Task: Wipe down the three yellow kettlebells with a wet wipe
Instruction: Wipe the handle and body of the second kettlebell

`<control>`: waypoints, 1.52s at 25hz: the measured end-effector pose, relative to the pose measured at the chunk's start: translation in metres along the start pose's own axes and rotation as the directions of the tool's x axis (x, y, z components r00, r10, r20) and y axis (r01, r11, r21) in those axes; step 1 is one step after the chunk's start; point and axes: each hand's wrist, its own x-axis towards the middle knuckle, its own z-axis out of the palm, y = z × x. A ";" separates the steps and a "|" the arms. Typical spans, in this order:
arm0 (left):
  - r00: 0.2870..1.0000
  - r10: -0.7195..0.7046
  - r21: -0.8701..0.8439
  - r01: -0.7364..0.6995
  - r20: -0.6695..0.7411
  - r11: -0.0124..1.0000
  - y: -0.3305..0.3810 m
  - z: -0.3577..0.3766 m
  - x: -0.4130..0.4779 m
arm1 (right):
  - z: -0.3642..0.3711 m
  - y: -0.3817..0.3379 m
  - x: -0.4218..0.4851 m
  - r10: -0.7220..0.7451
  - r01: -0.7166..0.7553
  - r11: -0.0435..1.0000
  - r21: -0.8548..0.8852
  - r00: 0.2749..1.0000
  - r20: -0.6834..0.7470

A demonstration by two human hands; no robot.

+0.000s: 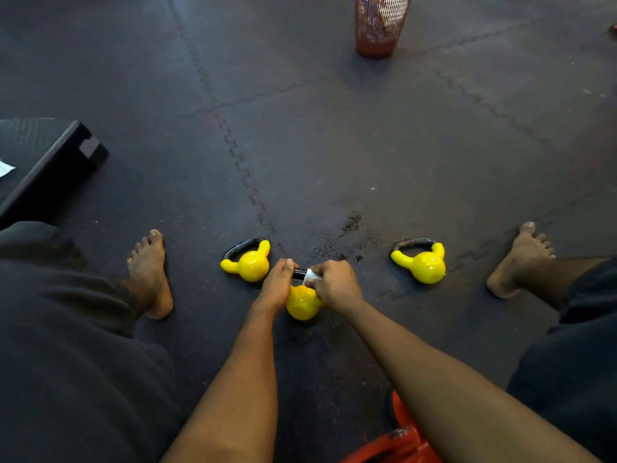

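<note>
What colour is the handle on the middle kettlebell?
The handle of the middle kettlebell is black; the head view shows it best.

L grip (277, 286) curled tight; R grip (336, 285) pinching; both arms fwd.

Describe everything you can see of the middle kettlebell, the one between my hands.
The middle kettlebell has a glossy, round yellow body and a black handle. It is over the dark floor mat, handle pointing away from the person. The left hand grips the handle's left end; the right hand holds a white wet wipe around it.
</note>
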 end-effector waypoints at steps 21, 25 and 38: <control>0.999 0.022 0.077 -0.026 0.048 0.997 0.016 0.024 0.005 | -0.012 0.053 0.012 -0.025 -0.144 0.867 0.478 0.944 0.329; 1.000 -0.025 0.132 0.023 0.011 0.991 0.012 0.018 0.006 | 0.012 0.029 0.005 0.107 -0.079 0.972 0.219 0.987 -0.119; 0.996 0.018 0.233 -0.037 0.084 0.972 0.024 0.038 0.000 | 0.026 0.044 -0.014 0.165 -0.079 0.968 0.238 0.916 -0.367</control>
